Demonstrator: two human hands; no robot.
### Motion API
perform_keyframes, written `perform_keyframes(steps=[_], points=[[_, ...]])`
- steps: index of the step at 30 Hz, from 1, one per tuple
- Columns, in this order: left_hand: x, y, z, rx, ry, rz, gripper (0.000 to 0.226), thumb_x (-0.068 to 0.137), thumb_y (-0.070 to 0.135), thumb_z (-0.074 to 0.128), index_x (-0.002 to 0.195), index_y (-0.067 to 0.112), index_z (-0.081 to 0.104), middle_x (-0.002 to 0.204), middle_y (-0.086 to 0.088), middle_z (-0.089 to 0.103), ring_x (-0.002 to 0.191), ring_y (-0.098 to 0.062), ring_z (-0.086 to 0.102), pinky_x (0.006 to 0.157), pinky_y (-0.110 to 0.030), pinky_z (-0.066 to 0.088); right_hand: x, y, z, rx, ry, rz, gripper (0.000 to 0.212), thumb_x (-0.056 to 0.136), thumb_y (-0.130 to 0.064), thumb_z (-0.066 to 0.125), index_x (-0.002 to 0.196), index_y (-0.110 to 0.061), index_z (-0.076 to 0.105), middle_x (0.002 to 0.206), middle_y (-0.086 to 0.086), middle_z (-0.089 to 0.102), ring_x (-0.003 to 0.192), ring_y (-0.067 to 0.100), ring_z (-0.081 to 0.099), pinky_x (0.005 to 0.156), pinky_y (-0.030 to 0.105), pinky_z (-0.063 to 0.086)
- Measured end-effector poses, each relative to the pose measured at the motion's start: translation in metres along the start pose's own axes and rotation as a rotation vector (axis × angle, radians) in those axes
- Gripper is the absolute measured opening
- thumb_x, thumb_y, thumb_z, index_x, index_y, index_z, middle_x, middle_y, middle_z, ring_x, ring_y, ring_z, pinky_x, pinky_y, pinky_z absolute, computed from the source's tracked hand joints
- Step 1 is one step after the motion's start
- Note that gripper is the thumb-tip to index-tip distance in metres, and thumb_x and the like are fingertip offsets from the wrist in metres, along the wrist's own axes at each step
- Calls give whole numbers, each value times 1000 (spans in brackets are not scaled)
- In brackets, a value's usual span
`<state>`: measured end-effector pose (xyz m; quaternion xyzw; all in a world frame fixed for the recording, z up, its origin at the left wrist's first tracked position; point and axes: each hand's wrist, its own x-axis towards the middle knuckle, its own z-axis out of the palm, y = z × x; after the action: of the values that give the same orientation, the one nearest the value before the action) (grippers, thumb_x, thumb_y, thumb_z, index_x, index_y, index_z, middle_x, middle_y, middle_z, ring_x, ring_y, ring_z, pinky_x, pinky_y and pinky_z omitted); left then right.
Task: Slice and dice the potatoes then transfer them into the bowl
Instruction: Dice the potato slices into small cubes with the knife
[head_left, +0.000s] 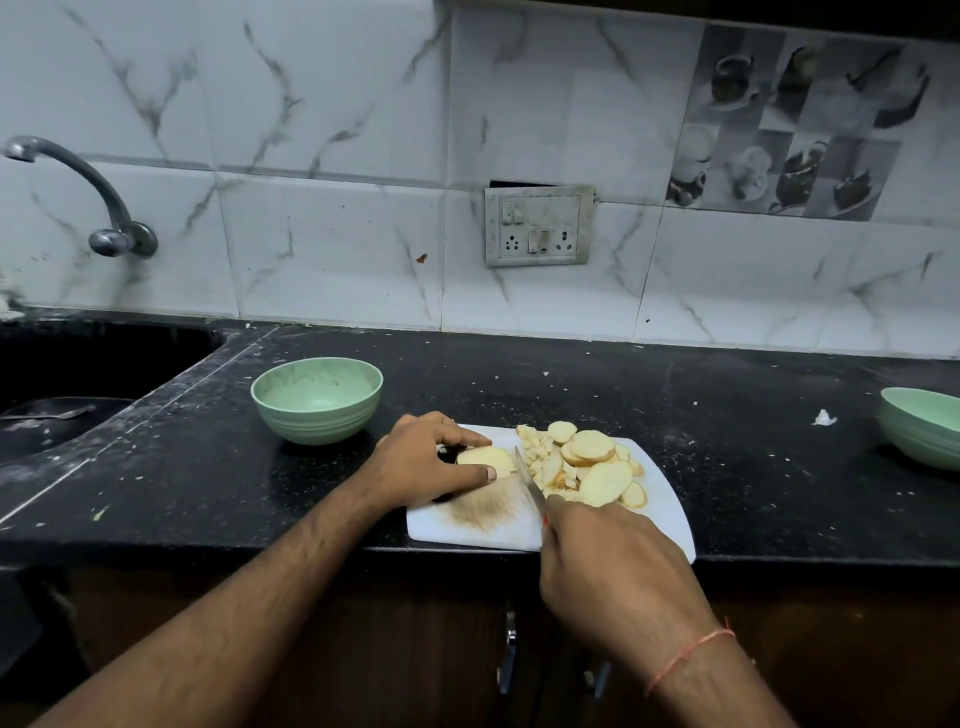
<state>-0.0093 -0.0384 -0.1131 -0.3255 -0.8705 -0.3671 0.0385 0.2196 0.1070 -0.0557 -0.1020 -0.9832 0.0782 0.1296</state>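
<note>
right hand (602, 561): nearest the camera, wrapped round the knife handle; thin red thread on that wrist.
knife (530, 480): blade points away from the body, edge down on the cutting board, just right of the potato piece.
left hand (431, 462): fingers curled over the potato piece, thumb on its near side, pinning it to the board.
potato piece (485, 460): uncut chunk, left-centre of the board, flat side down as far as I can tell.
cutting board (467, 525): white, at the counter's front edge, brown stain on the near left part.
cut potato pile (587, 462): round slices plus small dice, right half of the board, right of the blade.
counter (208, 467): black stone, speckled with crumbs.
green bowl (317, 400): behind-left of the board, near it, not touching; nothing visible inside.
second green bowl (922, 426): far right, cut off by the frame.
sink (62, 395): far left, tap (78, 192) on the wall above.
switch plate (537, 226): on the tiled wall behind the board.
</note>
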Motion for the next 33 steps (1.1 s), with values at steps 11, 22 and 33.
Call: perform_keyframes(steps=[11,22,33], points=[[5,-2,-1,-164,18,-90,38,66,58,93,102,47,83,103,35,71,103,10,66,102,-34,56,19,-19,1,-41,6,-11,20,97,-27,42,108,-24,58,95,2,62,88,28,54,69,35,36],[6,0,-1,-151,-5,-93,42,62,65,89,101,49,82,100,37,70,92,3,72,99,-34,58,52,-38,15,-210,-94,-28,34,97,-19,46,129,-15,58,122,7,66,114,29,61,75,33,37],[-5,7,-3,-164,58,-113,41,70,54,95,107,40,83,89,22,78,74,8,70,66,-8,44,22,-14,6,-170,-12,-35,41,97,-23,42,137,-21,52,112,4,66,105,29,61,71,34,36]])
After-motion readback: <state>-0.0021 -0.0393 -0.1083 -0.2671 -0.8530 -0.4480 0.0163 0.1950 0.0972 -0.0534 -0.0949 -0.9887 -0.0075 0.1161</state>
